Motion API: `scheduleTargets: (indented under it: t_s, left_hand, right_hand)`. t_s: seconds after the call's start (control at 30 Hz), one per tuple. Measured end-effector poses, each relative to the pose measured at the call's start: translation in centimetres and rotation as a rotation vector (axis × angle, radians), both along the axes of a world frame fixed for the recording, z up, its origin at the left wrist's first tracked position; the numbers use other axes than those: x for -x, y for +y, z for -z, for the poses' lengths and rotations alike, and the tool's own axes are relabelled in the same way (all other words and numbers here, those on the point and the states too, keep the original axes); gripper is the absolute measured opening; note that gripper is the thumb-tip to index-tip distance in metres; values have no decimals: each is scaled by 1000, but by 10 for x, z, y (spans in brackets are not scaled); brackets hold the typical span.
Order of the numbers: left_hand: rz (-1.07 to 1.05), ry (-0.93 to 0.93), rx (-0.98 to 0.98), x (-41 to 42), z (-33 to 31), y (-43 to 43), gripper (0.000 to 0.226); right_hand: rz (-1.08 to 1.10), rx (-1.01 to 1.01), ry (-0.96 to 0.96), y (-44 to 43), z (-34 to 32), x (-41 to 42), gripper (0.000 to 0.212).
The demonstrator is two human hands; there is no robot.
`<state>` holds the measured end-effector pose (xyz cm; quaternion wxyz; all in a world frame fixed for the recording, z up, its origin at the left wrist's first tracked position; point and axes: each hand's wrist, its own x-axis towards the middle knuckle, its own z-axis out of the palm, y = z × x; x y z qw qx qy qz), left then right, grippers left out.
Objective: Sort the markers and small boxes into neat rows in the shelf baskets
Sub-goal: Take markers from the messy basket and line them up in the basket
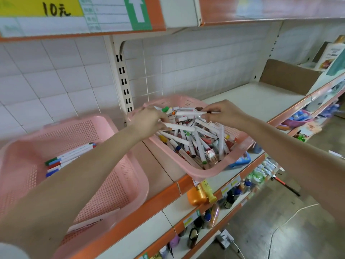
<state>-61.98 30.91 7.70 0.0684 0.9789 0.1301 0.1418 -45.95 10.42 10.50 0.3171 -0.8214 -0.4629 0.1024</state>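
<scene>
Markers (192,139) lay heaped and crossed in the full pink basket (205,172), mixed with a few small boxes (210,155), caps pointing every way; none of it was in rows. Over the basket's far side the right hand (226,114) pinched one white marker (188,113) by its end between thumb and fingertips, barrel level, probably to turn it into line with the others. Over the basket's left rim the left hand (147,120) had its fingers curled round another white marker (177,127), possibly more than one; blur hid the count. Judged to be the collecting hand. Just left of the full basket stood a second pink basket (104,119), holding a short side-by-side row of sorted markers (69,158) and a flat packet (87,224). Both baskets sat on the orange-edged shelf (162,195).
</scene>
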Motion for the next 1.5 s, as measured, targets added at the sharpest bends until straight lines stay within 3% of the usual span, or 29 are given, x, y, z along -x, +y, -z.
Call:
scheduleTargets:
  t_s: [0.13,0.23,0.37,0.57,0.8,0.93,1.03,1.13,1.4,1.43,1.5]
  left_hand:
    - [6,-307,227,23,-13,3,20]
    - [-88,-387,279,55,-24,11,21]
    - [-290,-349,277,115,-23,39,17]
    - [-598,-239,245,210,-11,66,19]
    - [-685,-134,184,278,-1,65,16]
    - [-821,-197,168,304,-2,67,20]
    - [-859,-214,151,322,-3,71,22]
    - [-886,-215,165,335,-2,71,21]
    - [-890,-238,197,341,4,63,15]
    - [-886,-236,197,340,4,62,15]
    - [-883,-229,200,338,4,62,14]
  right_hand:
    - [39,-218,180,11,-12,10,8]
    - [-8,-296,264,33,-18,29,5]
    - [-121,-379,434,73,-16,59,3]
    - [-356,-309,663,132,-14,116,6]
    - [-543,-176,795,196,-5,173,7]
    - [-635,-15,547,228,11,189,24]
    - [-720,146,186,247,23,205,34]
    - [-785,254,-117,261,33,220,25]
    - [-799,391,-508,281,53,252,32]
    - [-787,366,-499,282,54,251,30]
    - [-743,216,-304,277,46,246,16]
